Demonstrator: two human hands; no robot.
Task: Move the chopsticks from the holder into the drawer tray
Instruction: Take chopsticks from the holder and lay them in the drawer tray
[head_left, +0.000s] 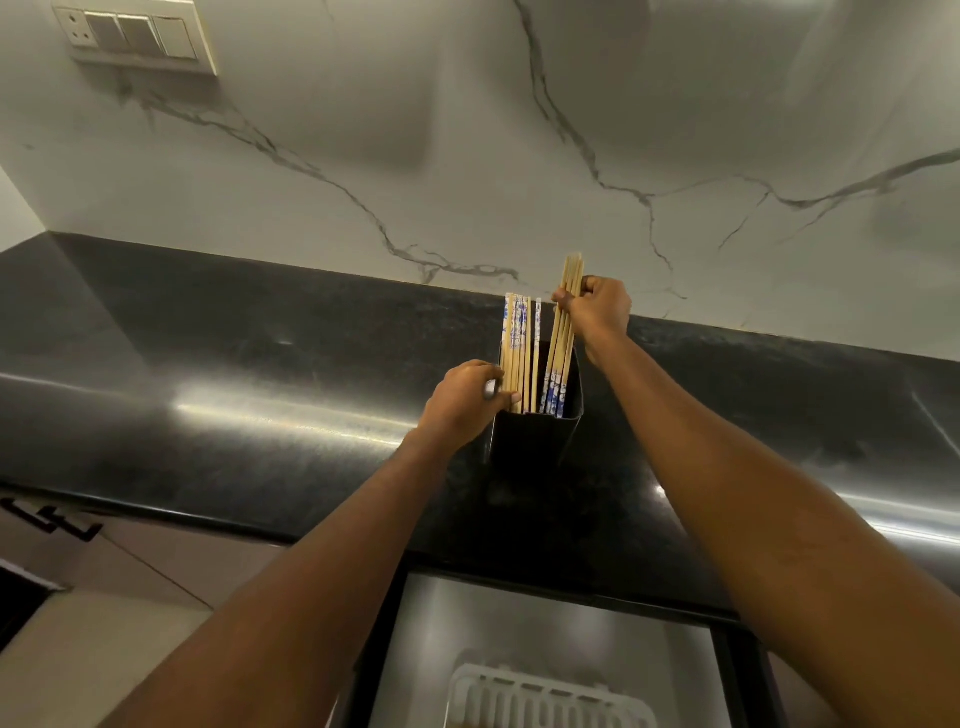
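A black rectangular holder (535, 439) stands on the dark countertop (234, 415). Several wooden chopsticks with blue-and-white patterned ends (519, 353) stand upright in its left side. My right hand (597, 306) grips a second bundle of chopsticks (563, 338) near its plain top end; the patterned ends of that bundle are still inside the holder's right side. My left hand (462, 405) holds the holder's left wall, its fingers curled around the rim beside the upright chopsticks. Below, the open drawer (519, 623) shows a white slotted tray (545, 696) at the frame's bottom.
A marble-patterned wall (467, 156) rises behind the counter, with a switch panel (135, 36) at the top left. Cabinet fronts with a black handle (52, 519) lie at the lower left. The counter stretches bare to both sides of the holder.
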